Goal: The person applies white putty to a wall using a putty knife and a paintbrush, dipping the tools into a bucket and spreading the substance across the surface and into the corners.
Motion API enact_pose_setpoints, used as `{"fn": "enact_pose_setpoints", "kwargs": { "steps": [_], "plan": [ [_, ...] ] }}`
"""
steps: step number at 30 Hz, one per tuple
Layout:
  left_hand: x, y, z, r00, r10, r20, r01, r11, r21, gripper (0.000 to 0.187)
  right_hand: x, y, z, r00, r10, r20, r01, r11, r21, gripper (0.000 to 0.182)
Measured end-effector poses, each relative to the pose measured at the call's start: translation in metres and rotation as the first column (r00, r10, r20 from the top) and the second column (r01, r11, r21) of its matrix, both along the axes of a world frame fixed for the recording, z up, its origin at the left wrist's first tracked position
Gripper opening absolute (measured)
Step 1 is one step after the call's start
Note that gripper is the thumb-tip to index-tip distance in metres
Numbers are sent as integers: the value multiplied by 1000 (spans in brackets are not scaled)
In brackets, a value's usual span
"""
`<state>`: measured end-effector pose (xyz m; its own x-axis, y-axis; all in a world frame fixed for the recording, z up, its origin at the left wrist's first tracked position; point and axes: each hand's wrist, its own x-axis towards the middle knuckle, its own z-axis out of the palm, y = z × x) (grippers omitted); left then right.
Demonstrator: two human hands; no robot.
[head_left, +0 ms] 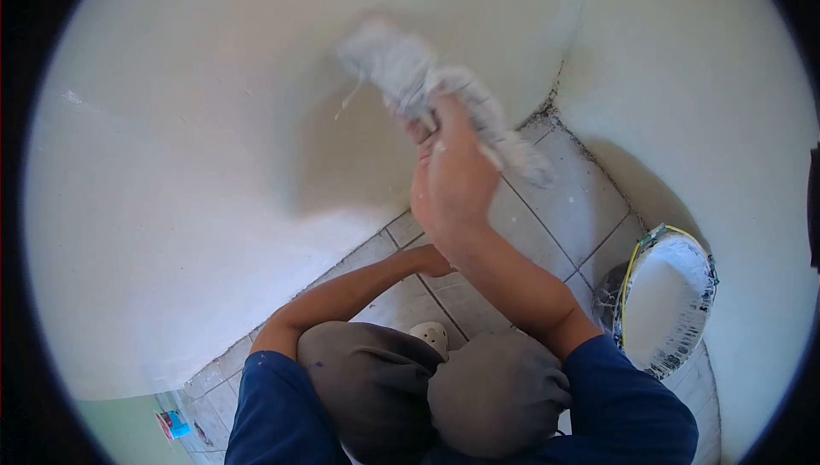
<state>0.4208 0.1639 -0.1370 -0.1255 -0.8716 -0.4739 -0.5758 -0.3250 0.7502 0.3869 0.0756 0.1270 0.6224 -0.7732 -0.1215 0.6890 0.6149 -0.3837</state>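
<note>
In the head view my right hand (457, 170) is closed round a crumpled white rag (389, 59), smeared by motion. One end of the rag lies over the pale wall (196, 123) in this view, and a loose thread hangs from it. The other end trails out to the right of my fist. Lower down, my left hand (434, 261) is near the foot of the wall, over the tiles. My right forearm partly covers it and its fingers are hidden.
A bucket (669, 294) with white paint-like residue and a yellow handle stands at right by the other wall (709, 98). Dark grime lines the corner above the tiled floor (568, 183). My shoe (430, 336) is below; a blue and red item (173, 425) lies lower left.
</note>
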Motion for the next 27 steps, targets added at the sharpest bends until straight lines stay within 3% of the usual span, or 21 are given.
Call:
{"fn": "enact_pose_setpoints", "kwargs": {
  "steps": [2,4,5,7,9,11,12,14,15,19,21,23,24,25,27],
  "plan": [
    [-8,-7,92,1000,12,-19,-8,985,170,48,22,7,-77,946,-66,-317,36,994,-99,17],
    [-3,-4,59,996,-63,62,55,991,119,49,20,16,-159,836,-153,-527,89,985,-145,25],
    [-1,-2,37,990,-97,100,88,991,97,50,18,17,-218,787,-124,-605,29,986,-165,24],
    [-3,2,4,975,-97,198,44,966,255,50,3,6,-271,696,-81,-713,-35,989,-146,24],
    [-4,-2,4,964,-109,243,29,949,314,50,-7,-7,-274,643,-48,-765,-27,996,-85,24],
    [-9,-9,5,972,-120,203,57,955,292,50,14,-29,-263,717,-112,-688,106,993,-51,14],
    [-13,-9,8,975,-119,190,64,960,271,51,21,-44,-223,776,-153,-612,140,988,-69,12],
    [-11,-15,14,979,-103,178,63,974,218,51,23,-68,-110,888,-272,-372,323,943,82,18],
    [-9,-17,11,980,-103,170,59,968,244,52,15,-83,-73,919,-263,-293,292,954,61,18],
    [-3,-19,9,979,-77,187,32,972,234,49,-12,-103,-25,958,-285,13,285,957,-49,17],
    [1,-20,8,967,-97,235,38,969,243,48,3,-103,-85,922,-263,-285,268,963,-24,16],
    [6,-25,6,979,-33,202,-5,983,184,44,19,-85,-186,734,-343,-587,254,939,-231,15],
    [6,-27,4,983,-10,182,-19,987,161,43,19,-80,-245,668,-290,-685,189,957,-221,14],
    [7,-31,4,981,-9,192,-18,990,139,43,18,-82,-279,591,-240,-770,128,971,-204,13],
    [4,-33,7,980,-1,199,-22,993,112,43,7,-93,-275,639,-224,-736,224,969,-101,12]
  ]
}}
